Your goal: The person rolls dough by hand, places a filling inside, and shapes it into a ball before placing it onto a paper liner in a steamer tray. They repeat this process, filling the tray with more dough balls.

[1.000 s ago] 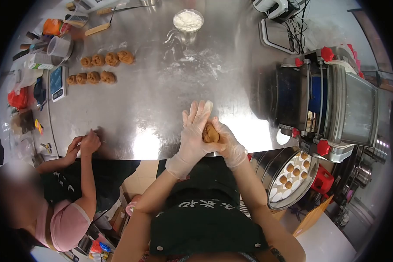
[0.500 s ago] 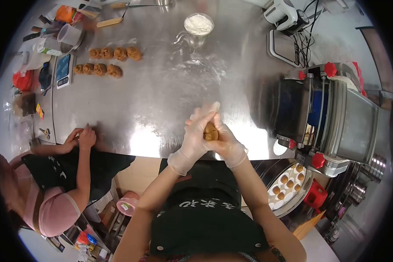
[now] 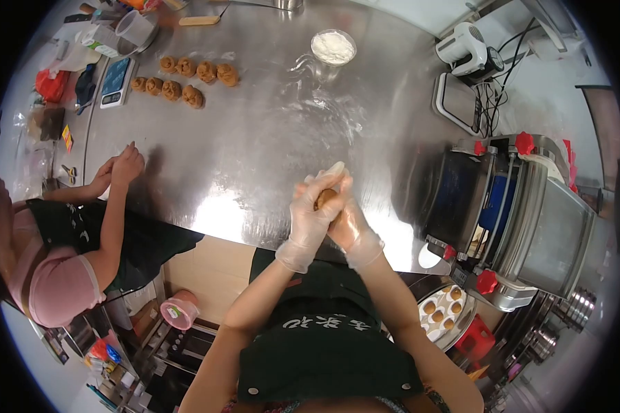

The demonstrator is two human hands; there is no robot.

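Observation:
A ball of brown dough [image 3: 325, 199] sits between my two hands, above the front edge of the steel table. My left hand [image 3: 308, 215], in a clear plastic glove, is wrapped round it with the thumb across the front. My right hand [image 3: 350, 219], gloved too, cups the ball from the other side. Fingers cover much of the dough. Farther off, two rows of brown dough lumps [image 3: 207, 71] lie at the back left. A bowl of white flour [image 3: 333, 48] stands at the back, with powder smeared on the tabletop near it.
To my left a co-worker's hands [image 3: 120, 170] meet at the table edge. A digital scale [image 3: 117, 81] stands beyond them. On the right is a large roller machine [image 3: 510, 206] with red knobs; below it, a tray [image 3: 470, 313] holds round dough balls in white cups.
My hands have closed more tightly round the dough ball, and the left thumb now crosses it. The whole view has turned slightly.

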